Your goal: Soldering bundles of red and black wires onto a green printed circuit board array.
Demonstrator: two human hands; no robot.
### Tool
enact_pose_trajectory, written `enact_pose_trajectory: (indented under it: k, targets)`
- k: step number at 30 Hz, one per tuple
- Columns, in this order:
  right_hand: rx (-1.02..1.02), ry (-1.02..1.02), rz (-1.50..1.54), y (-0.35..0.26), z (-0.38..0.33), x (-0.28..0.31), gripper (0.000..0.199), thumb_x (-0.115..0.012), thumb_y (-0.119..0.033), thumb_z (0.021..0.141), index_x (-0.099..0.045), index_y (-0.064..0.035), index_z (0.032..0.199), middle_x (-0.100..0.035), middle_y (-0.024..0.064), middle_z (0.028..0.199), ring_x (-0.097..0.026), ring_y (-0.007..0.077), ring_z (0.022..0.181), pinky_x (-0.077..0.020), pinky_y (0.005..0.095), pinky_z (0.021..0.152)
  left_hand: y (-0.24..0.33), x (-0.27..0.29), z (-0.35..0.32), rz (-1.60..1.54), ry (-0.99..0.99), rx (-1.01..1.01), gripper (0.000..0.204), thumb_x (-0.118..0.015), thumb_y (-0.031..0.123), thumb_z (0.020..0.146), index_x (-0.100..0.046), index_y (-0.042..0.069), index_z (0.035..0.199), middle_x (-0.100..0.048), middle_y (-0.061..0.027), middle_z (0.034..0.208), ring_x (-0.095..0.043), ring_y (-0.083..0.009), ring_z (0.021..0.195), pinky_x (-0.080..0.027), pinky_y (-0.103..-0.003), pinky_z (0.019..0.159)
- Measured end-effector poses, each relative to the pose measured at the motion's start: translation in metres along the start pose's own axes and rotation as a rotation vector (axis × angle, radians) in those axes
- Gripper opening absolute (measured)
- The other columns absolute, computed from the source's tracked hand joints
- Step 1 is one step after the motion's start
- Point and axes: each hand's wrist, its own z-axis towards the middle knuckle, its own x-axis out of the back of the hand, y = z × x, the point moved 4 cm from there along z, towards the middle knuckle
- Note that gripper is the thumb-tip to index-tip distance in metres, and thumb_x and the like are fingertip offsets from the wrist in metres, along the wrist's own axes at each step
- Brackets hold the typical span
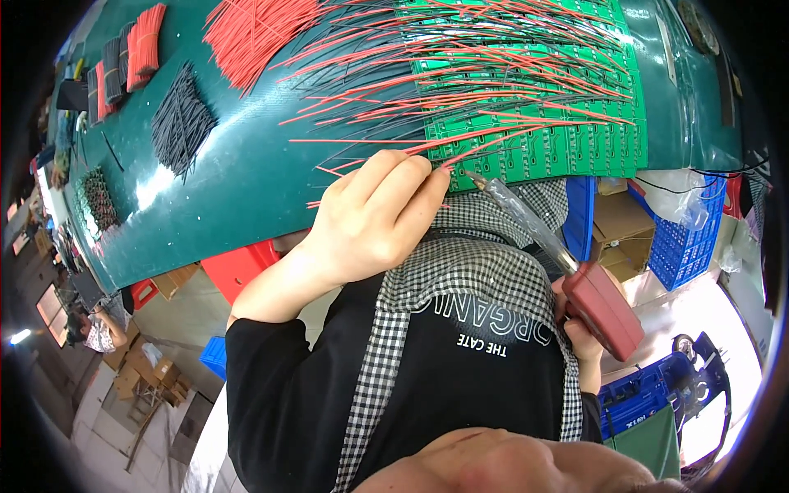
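Observation:
My left hand (370, 215) is at the near edge of a panel of green circuit boards (588, 152). Its thumb and fingertips are pinched on a thin red wire (445, 168), whose end meets the board. My right hand (582, 335) is closed round the dark red grip of a soldering gun (604, 311), which hides part of the fingers. The gun's metal tip is just right of my left fingertips, close to the same board edge. Many red and black wires (353, 103) lie in rows across the panel, their loose ends pointing left over the table.
On the green table (246, 197) lie a heap of red wires (255, 37), a heap of black wires (182, 119), bundled wires (143, 49) and a pile of small boards (96, 203). Below it stand a red stool (238, 271) and a blue crate (686, 238). Another person (103, 329) is far left.

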Motion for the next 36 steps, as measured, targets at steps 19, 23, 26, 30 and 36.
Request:
enact_pose_trajectory:
  k: [19,23,26,30,36]
  targets:
    - [0.282,-0.035,-0.071,-0.020,0.024,-0.010,0.070,-0.083,-0.033,0.065,-0.056,0.0053,0.118,-0.068,0.0156,0.100,-0.068,0.0264,0.082,-0.0521,0.0330,0.072,-0.002,-0.001,-0.002,0.009,-0.076,-0.036,0.027,-0.067,0.003,0.063,-0.065,-0.003,0.090,-0.057,-0.0084,0.086,-0.059,-0.0190,0.074,-0.051,-0.025,0.054]
    - [0.241,-0.095,-0.136,-0.020,0.024,-0.009,0.070,-0.083,-0.032,0.066,-0.056,0.0046,0.119,-0.069,0.0148,0.095,-0.068,0.0253,0.079,-0.0521,0.0320,0.069,0.003,0.001,0.001,0.037,-0.075,0.014,0.031,-0.066,0.002,0.058,-0.067,-0.003,0.089,-0.056,-0.0070,0.080,-0.059,-0.0197,0.071,-0.052,-0.029,0.058]
    - [0.175,-0.051,-0.047,-0.008,0.012,-0.005,0.070,-0.083,-0.033,0.066,-0.055,0.0044,0.119,-0.068,0.0151,0.093,-0.068,0.0265,0.079,-0.0525,0.0325,0.071,0.001,0.001,-0.001,0.062,-0.098,-0.067,0.026,-0.066,0.004,0.063,-0.065,-0.003,0.088,-0.056,-0.0077,0.085,-0.058,-0.0184,0.075,-0.051,-0.024,0.054]
    - [0.066,0.075,0.051,0.004,0.001,-0.004,0.068,-0.083,-0.033,0.065,-0.057,0.0026,0.117,-0.068,0.0146,0.091,-0.068,0.0285,0.077,-0.0533,0.0337,0.072,0.005,0.002,0.003,0.044,-0.089,0.010,0.031,-0.067,0.002,0.058,-0.066,-0.003,0.089,-0.056,-0.0077,0.081,-0.059,-0.0204,0.071,-0.052,-0.029,0.058]
    - [0.000,0.030,-0.035,0.001,0.005,-0.003,0.054,-0.079,-0.037,0.067,-0.065,-0.0004,0.104,-0.068,0.0121,0.089,-0.068,0.0290,0.074,-0.0537,0.0343,0.070,0.001,0.000,0.000,-0.003,-0.035,0.019,0.034,-0.068,0.002,0.054,-0.067,-0.003,0.088,-0.057,-0.0081,0.081,-0.060,-0.0210,0.071,-0.052,-0.030,0.057]
